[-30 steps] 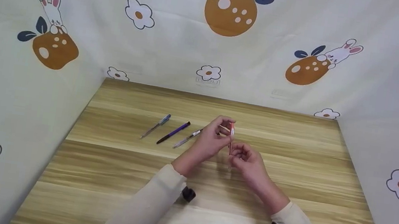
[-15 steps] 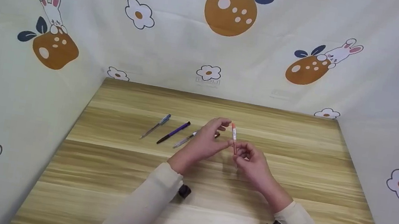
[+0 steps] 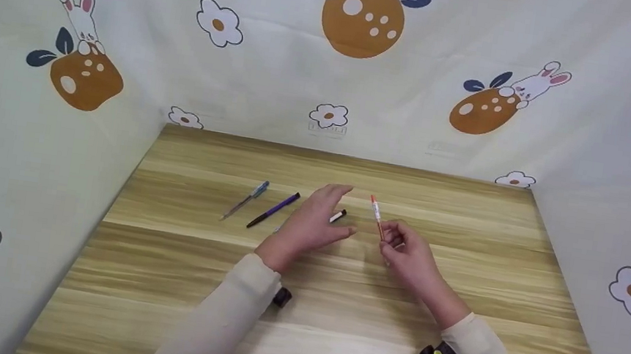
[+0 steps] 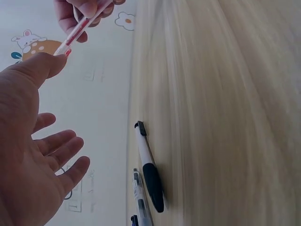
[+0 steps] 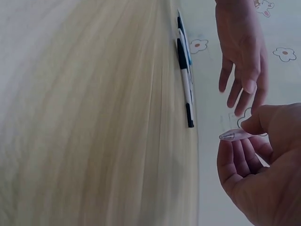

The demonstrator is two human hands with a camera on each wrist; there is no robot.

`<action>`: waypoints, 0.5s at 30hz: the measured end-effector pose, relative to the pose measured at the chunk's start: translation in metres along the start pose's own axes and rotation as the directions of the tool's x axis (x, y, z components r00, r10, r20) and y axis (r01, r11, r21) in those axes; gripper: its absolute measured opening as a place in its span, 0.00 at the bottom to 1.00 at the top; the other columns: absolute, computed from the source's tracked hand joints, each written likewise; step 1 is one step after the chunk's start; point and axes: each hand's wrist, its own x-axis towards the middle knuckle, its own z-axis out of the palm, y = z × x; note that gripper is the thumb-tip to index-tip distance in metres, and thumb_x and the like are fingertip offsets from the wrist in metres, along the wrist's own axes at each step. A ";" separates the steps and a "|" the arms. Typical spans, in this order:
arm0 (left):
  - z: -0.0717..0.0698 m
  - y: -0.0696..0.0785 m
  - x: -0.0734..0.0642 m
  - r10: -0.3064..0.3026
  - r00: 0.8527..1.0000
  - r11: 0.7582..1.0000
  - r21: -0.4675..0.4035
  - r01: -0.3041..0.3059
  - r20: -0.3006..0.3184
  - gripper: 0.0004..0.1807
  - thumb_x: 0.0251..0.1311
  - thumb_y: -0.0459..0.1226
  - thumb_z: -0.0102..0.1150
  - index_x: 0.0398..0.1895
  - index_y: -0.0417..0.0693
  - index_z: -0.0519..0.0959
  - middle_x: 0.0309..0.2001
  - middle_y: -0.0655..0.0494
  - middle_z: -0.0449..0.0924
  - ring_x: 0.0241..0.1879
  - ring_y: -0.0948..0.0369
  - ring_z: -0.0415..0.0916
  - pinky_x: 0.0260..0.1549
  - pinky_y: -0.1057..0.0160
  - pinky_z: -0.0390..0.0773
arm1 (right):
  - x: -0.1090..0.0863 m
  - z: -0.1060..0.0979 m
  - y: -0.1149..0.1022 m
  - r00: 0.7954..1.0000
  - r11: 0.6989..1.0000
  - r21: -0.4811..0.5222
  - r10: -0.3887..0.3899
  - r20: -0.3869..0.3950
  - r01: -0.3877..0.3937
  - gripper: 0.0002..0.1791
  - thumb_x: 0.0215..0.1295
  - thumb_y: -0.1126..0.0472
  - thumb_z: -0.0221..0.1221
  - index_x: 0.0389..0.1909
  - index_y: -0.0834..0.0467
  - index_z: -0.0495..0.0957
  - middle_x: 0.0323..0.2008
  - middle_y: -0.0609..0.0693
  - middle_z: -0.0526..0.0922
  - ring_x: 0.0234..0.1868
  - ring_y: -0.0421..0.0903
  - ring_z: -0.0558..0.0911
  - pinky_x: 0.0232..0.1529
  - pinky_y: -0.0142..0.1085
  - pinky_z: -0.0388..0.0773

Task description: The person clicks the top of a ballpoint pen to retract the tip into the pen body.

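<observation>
My right hand (image 3: 412, 258) pinches a clear pen with a red top (image 3: 376, 211) between thumb and fingers, raised above the table. In the right wrist view its clear pointed end (image 5: 229, 136) sticks out past the fingertips. My left hand (image 3: 309, 219) holds nothing; its fingers are spread, to the left of the red pen and apart from it. Beneath that hand lies a white pen with a black grip (image 4: 149, 165), partly hidden in the head view. Beside it lies a clear pen (image 4: 140, 195), mostly covered by the hand in the head view.
A purple pen with black ends (image 3: 273, 210) and a clear pen with a blue top (image 3: 245, 200) lie slanted on the wood-grain table (image 3: 165, 279), left of my hands. Printed cloth walls (image 3: 266, 90) stand at the back and both sides.
My left hand has come off the red pen and moved left, its fingers spreading. The right hand has shifted slightly right with the pen, which now leans more to the left.
</observation>
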 end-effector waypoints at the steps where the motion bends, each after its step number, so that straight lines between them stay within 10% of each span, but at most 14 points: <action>1: -0.001 -0.001 0.000 -0.002 1.000 1.000 0.019 0.002 0.002 0.49 0.68 0.52 0.76 0.87 0.51 0.63 0.82 0.47 0.66 0.81 0.48 0.64 0.78 0.46 0.68 | 0.001 -0.001 0.001 1.000 1.000 -0.017 -0.009 0.001 0.009 0.18 0.68 0.77 0.65 0.58 0.70 0.82 0.39 0.56 0.82 0.41 0.47 0.79 0.36 0.28 0.80; 15: -0.008 -0.007 -0.003 -0.015 0.999 0.990 0.143 0.009 0.046 0.55 0.67 0.61 0.72 0.90 0.52 0.57 0.86 0.43 0.58 0.84 0.44 0.57 0.81 0.42 0.60 | 0.010 -0.012 0.012 0.993 0.974 -0.192 -0.112 0.046 0.119 0.20 0.63 0.79 0.61 0.55 0.69 0.85 0.38 0.55 0.84 0.39 0.46 0.79 0.40 0.31 0.77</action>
